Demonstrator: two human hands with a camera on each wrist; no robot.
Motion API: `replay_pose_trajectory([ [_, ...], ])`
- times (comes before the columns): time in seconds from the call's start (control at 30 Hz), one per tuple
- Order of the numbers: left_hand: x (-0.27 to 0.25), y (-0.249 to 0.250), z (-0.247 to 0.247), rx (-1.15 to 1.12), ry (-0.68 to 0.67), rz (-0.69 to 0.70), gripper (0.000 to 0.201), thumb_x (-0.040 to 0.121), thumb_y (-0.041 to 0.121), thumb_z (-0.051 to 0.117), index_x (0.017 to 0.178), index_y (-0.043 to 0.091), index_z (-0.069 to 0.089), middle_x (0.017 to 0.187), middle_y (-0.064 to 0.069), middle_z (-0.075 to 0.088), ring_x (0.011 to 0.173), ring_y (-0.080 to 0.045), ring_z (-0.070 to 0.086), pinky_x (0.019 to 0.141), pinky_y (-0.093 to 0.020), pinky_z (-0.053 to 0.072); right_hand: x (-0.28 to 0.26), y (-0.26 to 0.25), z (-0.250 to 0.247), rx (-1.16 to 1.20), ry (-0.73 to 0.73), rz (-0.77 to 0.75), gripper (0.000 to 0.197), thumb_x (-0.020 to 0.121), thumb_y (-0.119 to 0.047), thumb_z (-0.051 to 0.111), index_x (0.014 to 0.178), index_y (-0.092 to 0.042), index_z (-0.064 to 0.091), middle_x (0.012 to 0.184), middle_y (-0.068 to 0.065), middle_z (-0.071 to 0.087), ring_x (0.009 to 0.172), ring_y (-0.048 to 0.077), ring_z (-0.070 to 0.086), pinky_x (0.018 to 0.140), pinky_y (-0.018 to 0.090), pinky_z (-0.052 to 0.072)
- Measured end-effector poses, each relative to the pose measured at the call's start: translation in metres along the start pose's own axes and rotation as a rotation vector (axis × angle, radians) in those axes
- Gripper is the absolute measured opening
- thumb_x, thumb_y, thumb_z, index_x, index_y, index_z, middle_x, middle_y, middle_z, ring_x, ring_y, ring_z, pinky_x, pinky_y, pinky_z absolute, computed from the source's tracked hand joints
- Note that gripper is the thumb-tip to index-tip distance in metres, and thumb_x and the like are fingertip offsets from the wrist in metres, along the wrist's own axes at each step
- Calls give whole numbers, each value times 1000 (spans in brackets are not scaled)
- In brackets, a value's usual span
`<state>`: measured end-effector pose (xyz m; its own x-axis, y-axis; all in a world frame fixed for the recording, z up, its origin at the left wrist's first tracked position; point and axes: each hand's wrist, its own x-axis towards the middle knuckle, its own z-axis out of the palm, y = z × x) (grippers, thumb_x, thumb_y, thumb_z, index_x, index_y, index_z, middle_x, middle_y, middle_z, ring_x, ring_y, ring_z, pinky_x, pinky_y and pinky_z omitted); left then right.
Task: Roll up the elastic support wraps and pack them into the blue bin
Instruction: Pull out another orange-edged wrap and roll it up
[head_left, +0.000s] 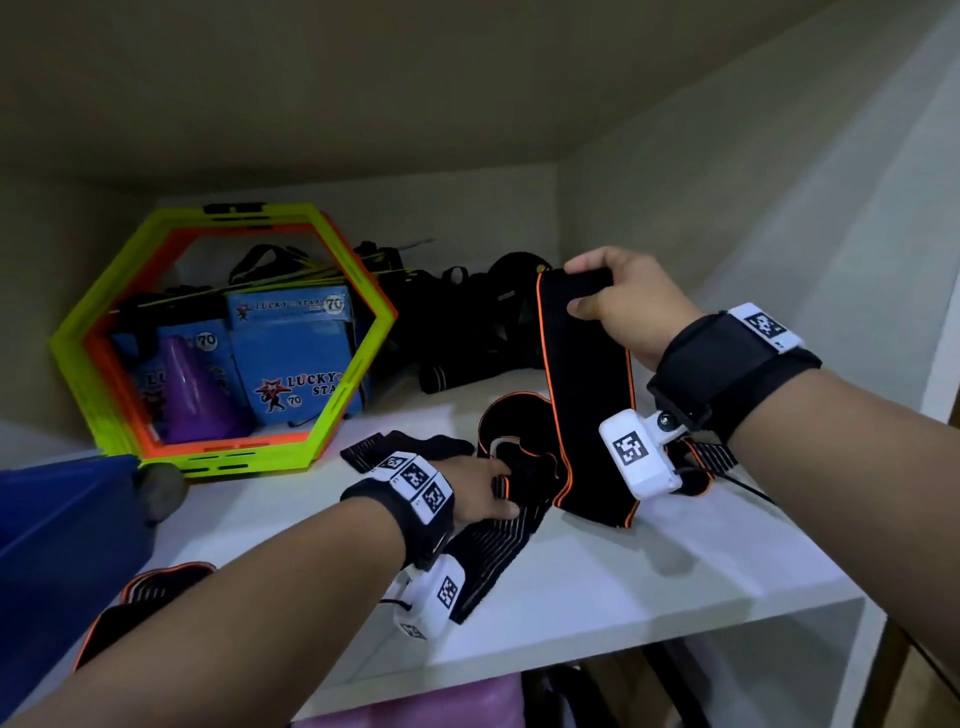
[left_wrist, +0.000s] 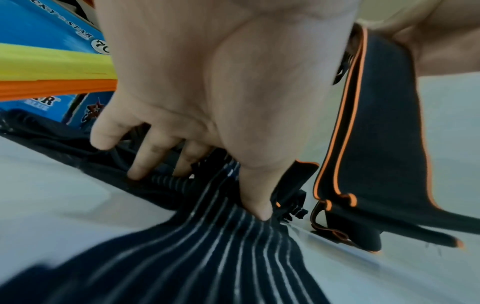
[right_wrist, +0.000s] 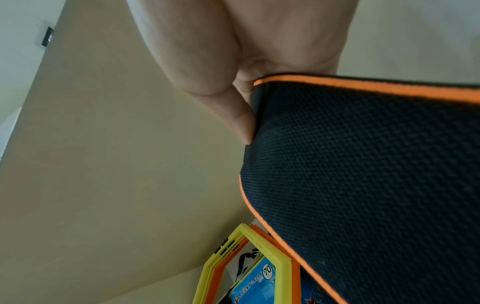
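Observation:
A black wrap with orange edging (head_left: 587, 395) hangs from my right hand (head_left: 587, 288), which pinches its top end between thumb and fingers above the white shelf (head_left: 649, 577). The right wrist view shows the thumb (right_wrist: 244, 121) pressed against the wrap's mesh (right_wrist: 363, 174). The wrap's lower end is crumpled on the shelf. My left hand (head_left: 496, 488) is down there, pinching the bunched striped elastic strap (left_wrist: 233, 257) between thumb (left_wrist: 255, 205) and fingers (left_wrist: 140, 166). The blue bin (head_left: 62, 545) stands at the left edge. Another wrap (head_left: 150, 584) lies under my left forearm.
Yellow-green and orange hexagon rings (head_left: 358, 353) lean at the back left, in front of blue boxes (head_left: 296, 358) and a purple cone (head_left: 195, 395). A heap of black straps (head_left: 467, 317) fills the back. The cupboard wall (head_left: 779, 234) closes the right side.

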<state>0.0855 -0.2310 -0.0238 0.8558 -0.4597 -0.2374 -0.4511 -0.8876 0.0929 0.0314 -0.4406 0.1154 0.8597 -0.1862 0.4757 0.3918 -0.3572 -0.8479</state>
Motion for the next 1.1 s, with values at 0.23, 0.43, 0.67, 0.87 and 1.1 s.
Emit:
replay_pose_trajectory([
  [0.23, 43, 26, -4, 78, 73, 30, 63, 95, 54, 53, 149, 23, 41, 141, -6, 58, 125, -26, 57, 103, -34, 44, -3, -2, -29, 77, 0, 24, 38, 81, 7, 70, 96, -28, 66, 98, 10, 71, 85, 27, 72, 83, 46, 61],
  [0.43, 79, 40, -17, -89, 149, 110, 61, 96, 62, 49, 150, 36, 41, 150, 0, 50, 132, -21, 51, 99, -27, 37, -15, 8, -54, 151, 22, 67, 45, 84, 10, 66, 119, -18, 59, 102, 11, 69, 82, 21, 72, 74, 35, 61],
  [0.67, 62, 42, -53, -656, 566, 112, 19, 97, 44, 51, 114, 39, 55, 102, -4, 72, 83, -20, 67, 74, -30, 52, -15, 13, -42, 179, 16, 112, 62, 81, 7, 69, 135, -16, 50, 115, 14, 66, 100, 29, 70, 91, 49, 58],
  [0.87, -14, 36, -86, -1300, 798, 403, 12, 94, 41, 51, 94, 29, 57, 92, -9, 64, 81, -23, 61, 71, -40, 50, -19, 1, 33, 202, -52, 76, 79, 58, -14, 70, 133, -28, 46, 119, 11, 63, 108, 29, 66, 96, 51, 54],
  [1.1, -75, -2, -79, -1345, 1076, 381, 32, 91, 12, 57, 106, 30, 36, 101, -4, 69, 92, -21, 65, 85, -39, 53, -31, -22, 115, 243, -152, -12, 83, 81, 3, 67, 149, -15, 24, 114, 5, 59, 107, 21, 64, 100, 45, 52],
])
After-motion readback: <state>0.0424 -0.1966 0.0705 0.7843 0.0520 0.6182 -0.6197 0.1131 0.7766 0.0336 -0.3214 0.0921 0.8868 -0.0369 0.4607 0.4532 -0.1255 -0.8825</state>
